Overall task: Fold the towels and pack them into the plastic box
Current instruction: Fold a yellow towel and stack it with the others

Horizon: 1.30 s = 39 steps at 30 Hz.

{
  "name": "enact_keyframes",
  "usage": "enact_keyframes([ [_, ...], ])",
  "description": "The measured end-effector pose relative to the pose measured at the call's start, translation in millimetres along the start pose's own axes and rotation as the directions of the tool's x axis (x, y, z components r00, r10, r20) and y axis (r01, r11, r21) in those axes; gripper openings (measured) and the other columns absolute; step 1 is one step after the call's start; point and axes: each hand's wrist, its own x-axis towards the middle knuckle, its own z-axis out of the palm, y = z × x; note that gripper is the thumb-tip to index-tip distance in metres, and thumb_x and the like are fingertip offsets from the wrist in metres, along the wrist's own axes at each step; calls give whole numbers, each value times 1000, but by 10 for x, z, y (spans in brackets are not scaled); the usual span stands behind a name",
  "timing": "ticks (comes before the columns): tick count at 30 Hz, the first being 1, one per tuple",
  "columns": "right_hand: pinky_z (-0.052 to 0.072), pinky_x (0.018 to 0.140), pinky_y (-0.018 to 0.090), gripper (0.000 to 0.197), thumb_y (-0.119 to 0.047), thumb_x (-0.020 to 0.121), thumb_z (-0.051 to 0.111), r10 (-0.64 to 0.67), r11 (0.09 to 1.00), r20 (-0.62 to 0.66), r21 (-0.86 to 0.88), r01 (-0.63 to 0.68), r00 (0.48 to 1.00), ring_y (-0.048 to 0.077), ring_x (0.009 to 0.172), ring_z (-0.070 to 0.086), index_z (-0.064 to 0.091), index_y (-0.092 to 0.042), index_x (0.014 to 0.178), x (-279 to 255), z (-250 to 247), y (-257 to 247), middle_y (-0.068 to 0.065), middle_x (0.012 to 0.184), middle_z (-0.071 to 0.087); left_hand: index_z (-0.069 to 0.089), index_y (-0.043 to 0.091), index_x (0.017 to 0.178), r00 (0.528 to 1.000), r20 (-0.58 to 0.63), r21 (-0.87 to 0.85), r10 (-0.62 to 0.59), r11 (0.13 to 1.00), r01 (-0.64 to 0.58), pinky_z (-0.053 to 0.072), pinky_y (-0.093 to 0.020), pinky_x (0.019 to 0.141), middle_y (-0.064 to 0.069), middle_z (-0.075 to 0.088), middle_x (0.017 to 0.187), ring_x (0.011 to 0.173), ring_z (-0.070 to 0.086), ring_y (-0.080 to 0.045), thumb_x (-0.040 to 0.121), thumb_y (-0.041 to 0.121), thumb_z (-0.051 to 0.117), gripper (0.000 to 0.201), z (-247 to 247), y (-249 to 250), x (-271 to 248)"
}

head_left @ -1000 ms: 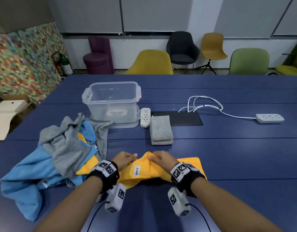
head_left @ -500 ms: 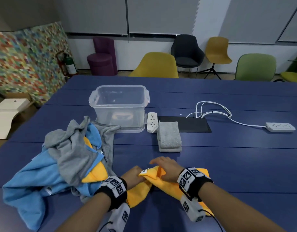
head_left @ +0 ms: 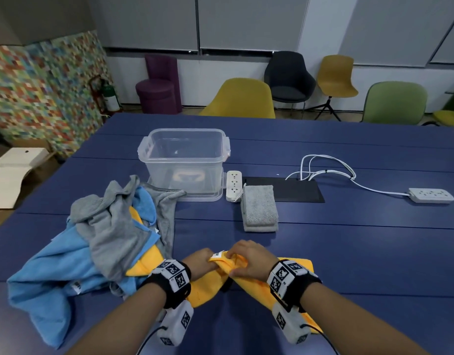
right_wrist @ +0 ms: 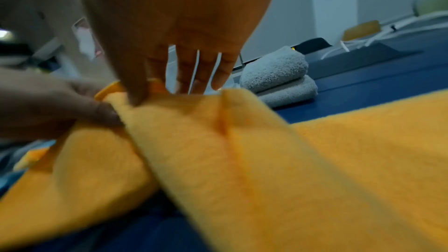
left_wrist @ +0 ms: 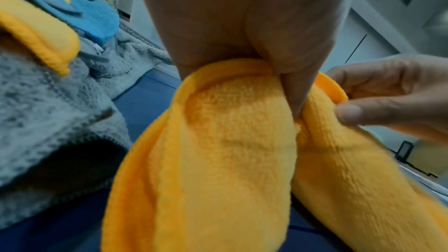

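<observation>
Both hands hold a yellow towel (head_left: pixel 208 285) just above the near table edge. My left hand (head_left: pixel 199 260) grips a bunched fold of it, thumb pressed into the cloth (left_wrist: pixel 274 72). My right hand (head_left: pixel 242 254) pinches the corner beside it between thumb and forefinger (right_wrist: pixel 145 93), with the other fingers straight. The towel (right_wrist: pixel 266 150) drapes down to the table on both sides. The clear plastic box (head_left: pixel 185 160) stands open further back, and nothing shows inside it. A folded grey towel (head_left: pixel 259 208) lies to its right.
A loose pile of grey, blue and yellow towels (head_left: pixel 105 234) lies at the left, touching the box's base. A white power strip (head_left: pixel 233 185) and a black mat (head_left: pixel 284 190) sit behind the folded towel. A second power strip (head_left: pixel 432 195) with white cable lies at the far right.
My right hand has crossed left to meet the left hand, bringing the towel's corner with it. The towel, spread wider before, is now bunched and lifted between the hands.
</observation>
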Motion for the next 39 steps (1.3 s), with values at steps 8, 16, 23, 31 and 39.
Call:
enact_keyframes([
  [8,42,86,23,24,-16,93,50,-1,954,-39,300,12,999,9,91,57,64,-7,111,6,-286,40,2,105,65,68,13,81,994,-42,-319,-99,944,81,43,-9,53,-1,59,79,67,52,-10,82,-4,50,24,-290,15,24],
  [16,40,67,34,9,-8,90,54,30,842,81,535,-69,996,16,67,47,62,-6,86,157,-513,-51,3,69,48,68,31,88,956,-295,-431,-12,894,-122,48,-24,63,-7,58,75,66,52,-18,86,-9,49,44,-401,-36,85],
  [23,37,63,11,19,-8,90,56,25,826,-164,559,72,986,-2,66,48,64,4,103,265,-345,-150,-1,77,56,68,20,75,909,-417,-583,-10,770,-259,48,-14,59,10,67,62,61,59,-2,82,-4,64,25,-349,61,64],
  [31,42,57,6,24,-2,80,68,231,643,-271,763,62,934,-6,53,52,53,-18,71,412,-210,-191,1,63,54,62,15,84,891,-448,-693,-75,658,-293,42,-10,44,-4,59,69,45,55,3,84,-6,61,21,-335,163,12],
  [39,39,65,15,25,-9,83,67,237,686,-362,719,109,902,4,67,48,54,-23,66,474,-154,-230,-7,69,54,66,10,80,875,-475,-730,-95,598,-331,48,-11,52,7,68,57,52,61,3,84,-6,60,18,-299,154,30],
])
